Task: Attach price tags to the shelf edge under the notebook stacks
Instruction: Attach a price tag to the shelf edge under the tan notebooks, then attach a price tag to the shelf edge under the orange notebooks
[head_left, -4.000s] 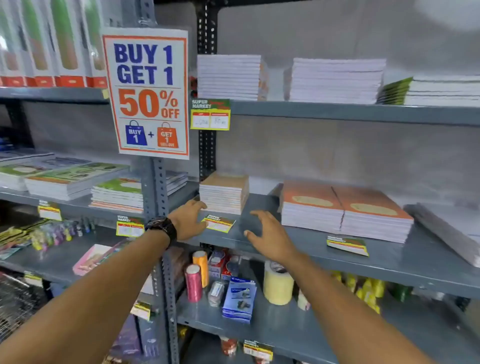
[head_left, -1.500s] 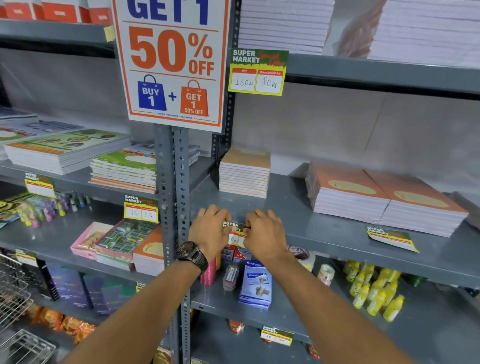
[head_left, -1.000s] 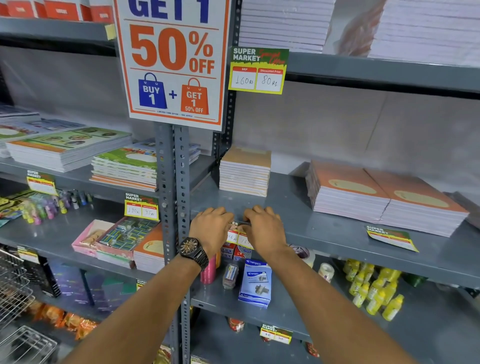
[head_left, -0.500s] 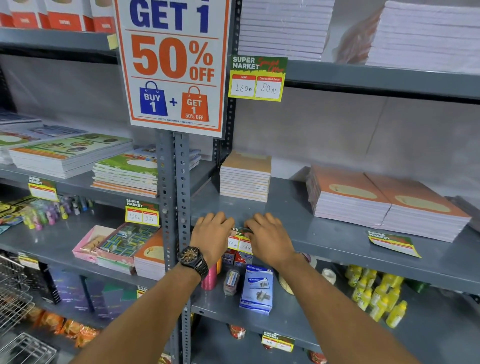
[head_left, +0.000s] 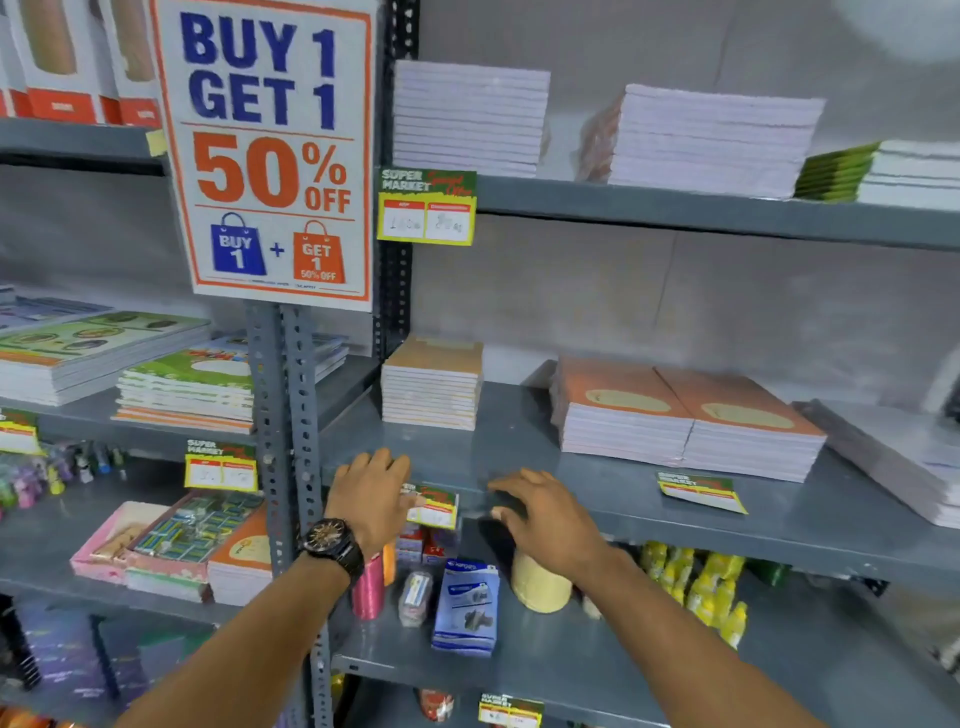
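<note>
at the front edge of the grey shelf (head_left: 649, 512), the left hand (head_left: 371, 499) presses flat on a price tag (head_left: 432, 506) hanging there, the right hand (head_left: 543, 514) spread loose just beside it, under the small notebook stack (head_left: 431, 387) behind.

Soft, even light fills the shelving, brightest at a pale glare patch on the wall (head_left: 904, 31) up in the right corner. The whole view is smeared by motion blur — writing on the price tag (head_left: 427, 207) is unreadable. Shadow pools under each shelf (head_left: 727, 218), and the straight lines bow toward the edges — a wide lens.
</note>
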